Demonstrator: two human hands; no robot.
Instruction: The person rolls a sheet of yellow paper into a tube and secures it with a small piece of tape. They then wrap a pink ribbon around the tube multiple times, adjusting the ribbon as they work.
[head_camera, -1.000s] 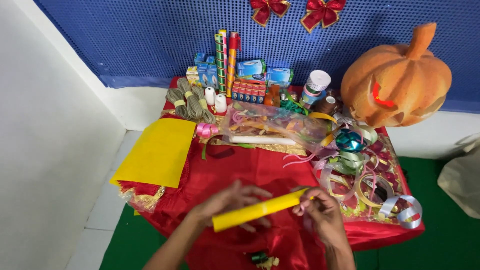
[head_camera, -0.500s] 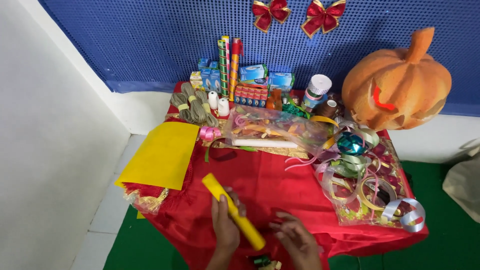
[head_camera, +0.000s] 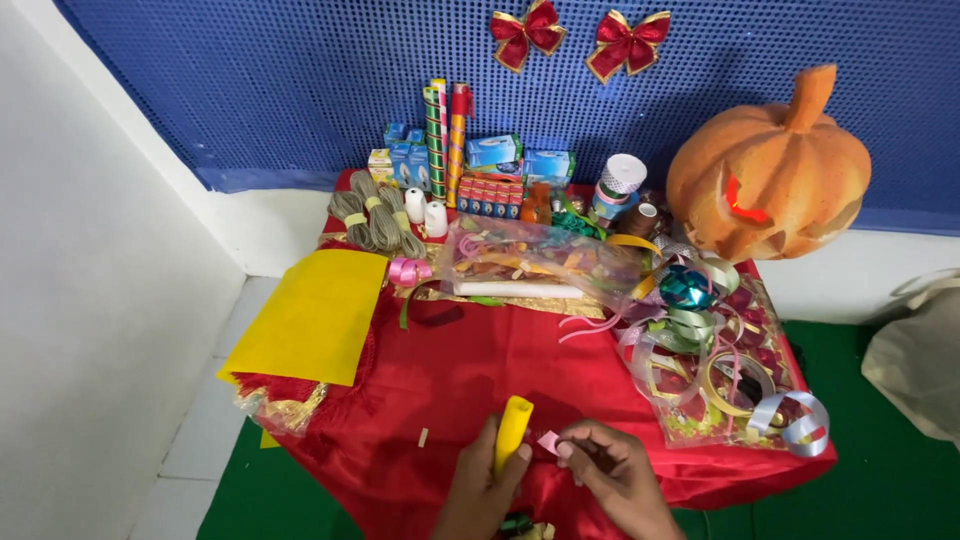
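My left hand (head_camera: 482, 490) grips a rolled yellow paper tube (head_camera: 512, 430), held nearly upright and pointing away from me over the red cloth (head_camera: 500, 360). Just to its right, my right hand (head_camera: 615, 475) pinches a small pink scrap (head_camera: 548, 441) between thumb and fingertips, close beside the tube. Both hands are at the near edge of the table, low in the view. A tiny pale scrap (head_camera: 423, 437) lies on the cloth left of the tube.
A flat yellow sheet (head_camera: 310, 315) lies at the left. Ribbon coils and bows in plastic (head_camera: 700, 350) fill the right. Boxes, gift-wrap rolls (head_camera: 445, 130), twine and thread spools stand at the back. An orange pumpkin (head_camera: 770, 175) sits at the back right.
The yellow tube went from lying crosswise in both hands to pointing away, held by my left hand alone. My right hand let go of it and now pinches a pink scrap.
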